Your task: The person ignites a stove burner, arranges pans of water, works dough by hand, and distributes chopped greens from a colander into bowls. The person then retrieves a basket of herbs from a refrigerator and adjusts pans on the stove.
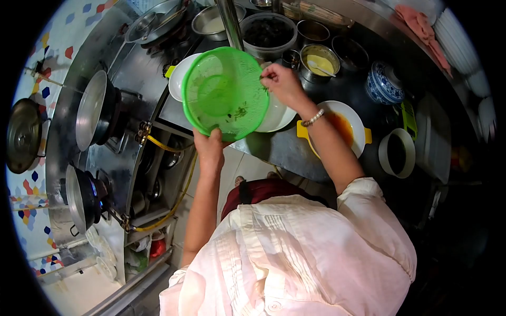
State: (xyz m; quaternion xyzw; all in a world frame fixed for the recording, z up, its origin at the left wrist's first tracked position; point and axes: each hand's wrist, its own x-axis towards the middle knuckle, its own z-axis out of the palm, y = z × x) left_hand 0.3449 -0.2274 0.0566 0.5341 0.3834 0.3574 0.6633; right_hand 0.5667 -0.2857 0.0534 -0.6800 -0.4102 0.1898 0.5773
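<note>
My left hand (210, 150) grips the near rim of a green plastic colander (215, 95), which is tilted so its inside faces me. Chopped green herb bits (240, 112) cling low on its inner wall. At the colander's right rim, the closed fingers of my right hand (286, 87) pinch a few dark green herb shreds (266, 80). Partly hidden behind the colander is a white dish (278, 117). Another white dish (178, 83) with a yellow handle shows at its left. Under my right forearm sits a white, yellow-handled dish (359, 122) holding orange-red liquid.
Along the back stand a tub of dark food (269, 32), a metal bowl of yellow mixture (319, 60) with a spoon, and a blue-and-white lidded bowl (383, 83). A white bowl (387, 150) is at right. Left, pans (90, 110) sit on gas burners; a blue flame shows.
</note>
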